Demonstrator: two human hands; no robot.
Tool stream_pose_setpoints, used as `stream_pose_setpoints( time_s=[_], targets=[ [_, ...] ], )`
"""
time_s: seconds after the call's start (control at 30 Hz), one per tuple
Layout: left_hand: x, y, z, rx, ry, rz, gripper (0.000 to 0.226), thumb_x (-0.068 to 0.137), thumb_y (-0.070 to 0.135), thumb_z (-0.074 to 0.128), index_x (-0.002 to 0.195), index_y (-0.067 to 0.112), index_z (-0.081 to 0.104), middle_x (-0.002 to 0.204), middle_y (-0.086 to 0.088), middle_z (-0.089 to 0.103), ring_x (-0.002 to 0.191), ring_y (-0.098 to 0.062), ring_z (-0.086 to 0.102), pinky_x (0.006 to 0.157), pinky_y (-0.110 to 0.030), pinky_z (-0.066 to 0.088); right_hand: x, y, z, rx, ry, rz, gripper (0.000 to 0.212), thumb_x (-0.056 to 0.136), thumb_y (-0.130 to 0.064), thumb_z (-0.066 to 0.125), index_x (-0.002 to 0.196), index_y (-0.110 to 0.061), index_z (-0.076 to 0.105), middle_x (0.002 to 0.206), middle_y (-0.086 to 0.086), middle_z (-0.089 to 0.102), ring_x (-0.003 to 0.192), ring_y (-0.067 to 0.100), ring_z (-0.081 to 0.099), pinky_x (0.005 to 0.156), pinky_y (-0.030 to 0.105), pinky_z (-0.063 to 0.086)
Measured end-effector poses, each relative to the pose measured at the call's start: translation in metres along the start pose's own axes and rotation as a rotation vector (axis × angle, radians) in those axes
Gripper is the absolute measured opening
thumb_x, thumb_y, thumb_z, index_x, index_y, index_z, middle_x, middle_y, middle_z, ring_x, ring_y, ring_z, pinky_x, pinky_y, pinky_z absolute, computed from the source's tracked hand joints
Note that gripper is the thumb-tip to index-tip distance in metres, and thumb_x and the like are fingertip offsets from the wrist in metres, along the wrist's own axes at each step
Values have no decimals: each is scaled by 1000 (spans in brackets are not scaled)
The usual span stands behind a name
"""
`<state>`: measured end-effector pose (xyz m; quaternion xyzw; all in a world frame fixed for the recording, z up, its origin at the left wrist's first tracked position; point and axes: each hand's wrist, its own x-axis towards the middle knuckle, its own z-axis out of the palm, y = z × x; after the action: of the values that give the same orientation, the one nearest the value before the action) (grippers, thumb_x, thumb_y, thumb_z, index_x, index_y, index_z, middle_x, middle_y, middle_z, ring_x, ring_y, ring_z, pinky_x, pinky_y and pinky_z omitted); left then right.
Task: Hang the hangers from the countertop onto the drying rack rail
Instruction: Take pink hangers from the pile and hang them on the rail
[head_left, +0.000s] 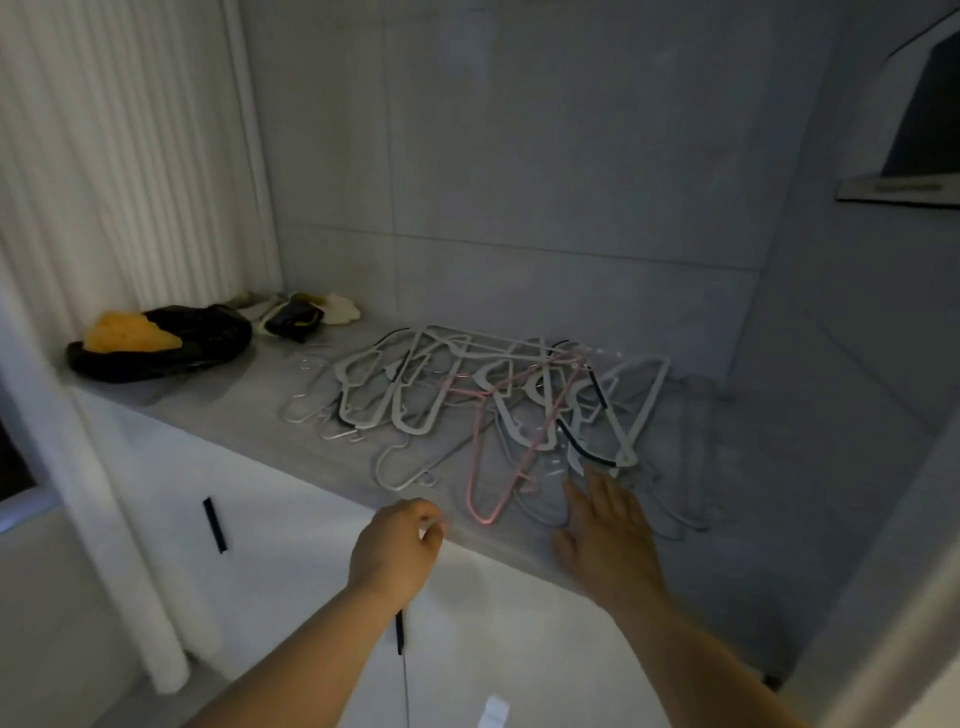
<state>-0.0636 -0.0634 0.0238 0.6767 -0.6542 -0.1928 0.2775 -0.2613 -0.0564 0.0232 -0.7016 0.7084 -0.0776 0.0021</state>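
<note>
I am facing one grey tiled wall (519, 156), with one white pleated curtain (119, 156) hanging down its left side. Below, one white cabinet (291, 545) is running across the view, and one grey countertop (249, 395) is lying on top of it. The hangers (415, 384) are all lying on that countertop in a single tangled heap, spreading from its middle toward the right. They are overlapping too much for an exact count, but well over ten are showing. Most are white or pale grey, two pink hangers (477, 467) are crossing through the middle, and one black-sleeved hanger (587, 448) is lying at the near right of the heap. At the far left end one black bag (208, 338) is sitting with one yellow lump (130, 332) resting on it. Just behind it one small pile of black and cream bits (296, 314) is lying against the wall. I am stretching my right hand (608, 535) over the near edge of the heap, its fingers (602, 488) straight and spread wide and gripping nothing, the tips reaching just short of the black-sleeved hanger. Whether they are touching the pale hangers underneath I cannot tell. I am holding my left hand (395, 551) at the countertop's front edge, apart from the heap, with its fingers (434, 535) curling in tight toward the thumb. Something pale is showing there, but I cannot tell whether I am pinching anything. Two black handles are showing on the cabinet, one to the left (214, 525) and one below my left wrist (399, 631).
</note>
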Motion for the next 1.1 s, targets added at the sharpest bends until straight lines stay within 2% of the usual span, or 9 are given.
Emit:
stream_pose_setpoints(
  time_s=[0.07,0.13,0.23,0.37,0.53,0.7,0.83,0.97,1.1],
  targets=[
    [15,9,7,65,-5,-5,29,92,22,48,118,12,57,123,-7,59,116,-25,53,93,-29,42,15,7,1,46,-14,-18,71,83,-50,18,147,-19,21,157,9,10,144,26,13,117,42,11],
    [30,17,15,135,-17,-28,33,92,26,47,121,12,53,123,-8,58,119,-27,50,95,-31,42,25,13,7,83,6,9,77,80,-58,7,149,-22,8,158,2,-3,145,20,-2,118,38,0],
    [49,28,26,308,-4,-66,38,91,32,45,124,13,51,128,-9,56,122,-27,48,95,-31,40,32,14,13,118,-16,6,88,71,-63,-4,149,-22,5,158,0,-3,145,18,-2,119,38,0],
    [70,41,38,442,-26,-132,39,91,38,41,117,14,57,128,-8,54,122,-27,46,99,-32,36,38,17,16,136,-78,-8,65,95,-50,27,149,-20,8,158,1,2,145,19,2,119,36,1],
    [78,48,48,411,-3,-170,32,92,25,41,117,15,59,129,-8,53,123,-26,46,100,-33,35,40,18,19,143,-82,-15,63,95,-49,29,148,-19,14,158,2,5,144,20,5,118,37,4],
    [78,45,42,25,27,-229,23,94,11,40,108,4,57,116,-22,60,103,-35,60,87,-38,49,40,19,21,131,-59,-32,63,94,-51,25,147,-18,18,157,3,10,144,19,8,118,37,6],
    [75,47,29,-488,-15,-273,18,92,-2,40,79,12,42,82,-19,59,40,-24,56,31,-22,44,39,19,20,116,-55,-25,78,79,-55,9,147,-18,21,156,3,13,144,19,11,117,36,9],
    [66,58,19,-697,-47,-295,8,98,6,34,101,9,40,67,-11,59,24,-14,52,28,-12,35,39,19,19,106,-51,-32,64,93,-52,20,147,-17,20,157,4,11,144,19,9,117,36,7],
    [57,55,13,-737,-41,-274,19,98,6,34,115,4,42,68,-12,58,24,-12,50,27,-12,32,37,17,17,110,-56,-23,86,73,-57,1,146,-18,21,157,4,13,144,19,11,117,35,9]
  ],
)
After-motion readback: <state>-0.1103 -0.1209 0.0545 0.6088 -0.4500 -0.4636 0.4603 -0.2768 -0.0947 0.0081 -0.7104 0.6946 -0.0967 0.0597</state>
